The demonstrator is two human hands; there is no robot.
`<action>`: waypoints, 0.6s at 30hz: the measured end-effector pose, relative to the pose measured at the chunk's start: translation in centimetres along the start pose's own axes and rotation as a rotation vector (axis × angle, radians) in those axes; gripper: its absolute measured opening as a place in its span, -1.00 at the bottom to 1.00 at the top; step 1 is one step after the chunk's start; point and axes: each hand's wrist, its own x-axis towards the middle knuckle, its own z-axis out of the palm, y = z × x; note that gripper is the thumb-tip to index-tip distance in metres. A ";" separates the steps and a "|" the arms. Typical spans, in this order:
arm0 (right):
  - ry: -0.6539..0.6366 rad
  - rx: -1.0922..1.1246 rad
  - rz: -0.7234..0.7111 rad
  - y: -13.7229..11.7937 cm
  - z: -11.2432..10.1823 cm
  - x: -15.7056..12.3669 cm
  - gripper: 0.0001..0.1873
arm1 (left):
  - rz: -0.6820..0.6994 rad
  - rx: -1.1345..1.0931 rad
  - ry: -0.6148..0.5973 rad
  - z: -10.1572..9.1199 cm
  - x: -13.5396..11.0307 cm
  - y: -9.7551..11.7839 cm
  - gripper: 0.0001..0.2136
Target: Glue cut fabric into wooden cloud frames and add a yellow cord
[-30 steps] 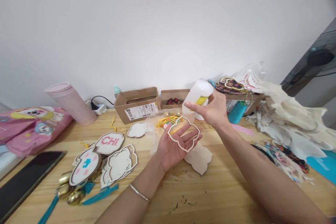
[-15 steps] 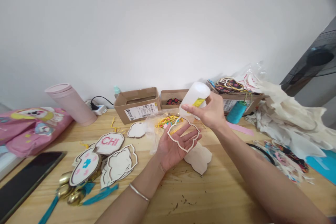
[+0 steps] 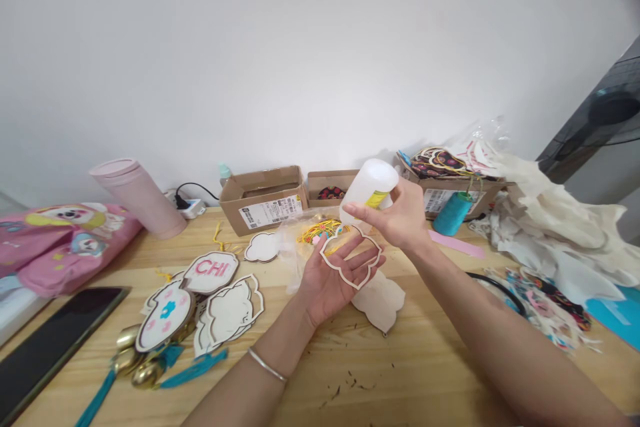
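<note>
Palm up, my left hand point(image 3: 326, 293) bears a thin scalloped wooden frame point(image 3: 357, 287), which lies across its spread fingers. My right hand point(image 3: 404, 217) grips a white plastic squeeze bottle point(image 3: 371, 181) with a yellow label, tipped base-up over the far side of the frame. The bottle's nozzle end is hidden by my fingers. Beneath and right of my left hand, a scalloped plain wooden piece point(image 3: 381, 303) lies on the table. Behind it, a clear bag point(image 3: 293, 250) contains yellow cords point(image 3: 323, 230).
Decorated plaques point(image 3: 211, 271), wooden cutouts point(image 3: 227, 313) and brass bells point(image 3: 148, 373) lie left, near a phone point(image 3: 60, 340) and pink tumbler point(image 3: 140, 197). Cardboard boxes point(image 3: 265, 197) line the wall. A teal thread spool point(image 3: 453, 212) and cream fabric point(image 3: 560, 213) occupy the right.
The bottle has shifted very slightly left and down over the frame, still in my right hand. My left hand and the frame are almost unmoved; the whole view has drifted a little.
</note>
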 end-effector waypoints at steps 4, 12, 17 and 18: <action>-0.007 0.033 0.018 -0.2 0.0 0.0 -0.65 | -0.002 -0.008 -0.007 -0.2 0.0 0.0 -0.39; -0.030 0.025 -0.016 -0.3 0.1 -0.3 -0.67 | -0.021 -0.046 -0.011 -0.1 0.0 0.1 -0.38; -0.093 0.067 -0.043 -0.3 0.1 -0.3 -0.66 | -0.028 -0.071 -0.010 0.0 0.0 0.1 -0.38; -0.112 0.061 -0.054 -0.2 0.1 -0.3 -0.66 | -0.027 -0.077 -0.010 0.0 0.0 0.1 -0.38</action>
